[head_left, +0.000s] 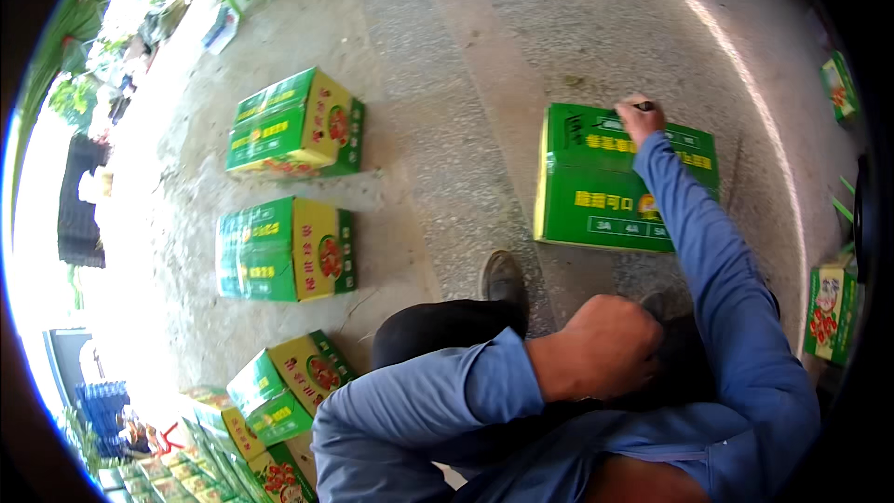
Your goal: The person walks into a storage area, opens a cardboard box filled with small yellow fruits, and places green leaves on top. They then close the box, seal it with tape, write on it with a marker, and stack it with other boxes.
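A green cardboard carton [605,188] with yellow print and a yellow side lies on the floor in front of me, to the right. At its far edge, my right hand [643,118] is closed around a black marker pen [643,106], of which only a short piece shows. Black handwritten strokes [575,130] stand on the carton's top, left of that hand. My left hand [605,346] is curled into a fist above my lap, apart from the carton. Whatever that fist may contain is hidden from view.
Two green-and-yellow cartons [296,121] [286,249] stand to the left on the concrete floor [419,56]. Nearer, another carton [289,386] leans beside stacked ones [168,475]. More cartons [832,314] line the right rim. My shoe [504,277] is close to the carton in front.
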Demonstrator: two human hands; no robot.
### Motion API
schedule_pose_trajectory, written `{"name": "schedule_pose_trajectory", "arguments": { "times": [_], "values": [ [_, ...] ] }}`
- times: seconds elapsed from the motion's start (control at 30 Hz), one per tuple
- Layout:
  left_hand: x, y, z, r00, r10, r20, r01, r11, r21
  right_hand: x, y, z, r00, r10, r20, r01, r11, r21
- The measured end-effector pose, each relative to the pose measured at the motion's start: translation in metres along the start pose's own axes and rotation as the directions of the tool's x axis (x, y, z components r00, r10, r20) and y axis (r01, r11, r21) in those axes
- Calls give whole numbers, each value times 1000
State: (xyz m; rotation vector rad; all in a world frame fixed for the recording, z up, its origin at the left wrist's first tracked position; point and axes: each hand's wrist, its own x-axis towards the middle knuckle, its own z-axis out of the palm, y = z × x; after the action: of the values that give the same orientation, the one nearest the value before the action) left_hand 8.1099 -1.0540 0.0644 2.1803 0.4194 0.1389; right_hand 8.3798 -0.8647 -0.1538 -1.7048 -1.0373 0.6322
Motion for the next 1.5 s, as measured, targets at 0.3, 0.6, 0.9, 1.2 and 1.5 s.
{"name": "schedule_pose_trajectory", "arguments": {
  "times": [0.3,0.6,0.9,1.2,1.5],
  "values": [
    [17,4,-3,996,-2,86,-3,998,56,-5,-34,7,932,-269,241,347,854,-388],
    [15,4,-1,994,2,106,-9,998,58,-24,-27,4,960,-269,78,280,922,-267],
    [20,-2,3,997,20,80,-27,997,79,-26,-7,-15,977,-208,39,211,953,-219],
    [23,6,6,997,-15,77,6,993,114,-8,41,-154,873,320,-368,-252,942,222],
    [35,14,18,995,-20,95,7,990,143,-21,77,-189,920,125,-371,-241,928,-284]
  ]
}}
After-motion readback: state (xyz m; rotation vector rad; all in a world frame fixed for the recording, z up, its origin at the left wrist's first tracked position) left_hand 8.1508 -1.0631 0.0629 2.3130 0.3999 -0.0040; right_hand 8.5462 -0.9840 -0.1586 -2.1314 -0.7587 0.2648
